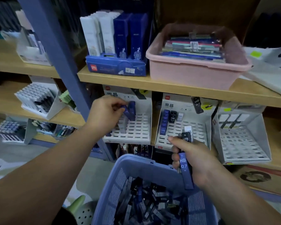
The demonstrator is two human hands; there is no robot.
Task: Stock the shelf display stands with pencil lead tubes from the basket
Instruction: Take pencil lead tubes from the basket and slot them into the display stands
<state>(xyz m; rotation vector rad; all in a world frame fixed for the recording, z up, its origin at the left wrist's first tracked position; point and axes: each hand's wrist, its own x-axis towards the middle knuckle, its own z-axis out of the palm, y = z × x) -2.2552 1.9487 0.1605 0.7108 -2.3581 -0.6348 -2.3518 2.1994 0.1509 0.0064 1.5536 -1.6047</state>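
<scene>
A blue basket [136,164] at the bottom centre holds several loose lead tubes [146,202]. My left hand [104,114] pinches a blue tube [128,111] over the left white display stand [136,129], beside other blue tubes standing in its slots. My right hand [193,158] grips a bundle of tubes, one blue marked HB 0.7 [186,169], one black and one white, above the basket's rim. It is in front of the middle stand [191,127], which holds a column of blue tubes, a black one and a white one.
A third white stand [240,140] sits at the right on the same wooden shelf. Above, a pink tub [193,69] of stationery and a blue box display [117,65] stand on the upper shelf. A blue upright post [58,51] runs left of the stands.
</scene>
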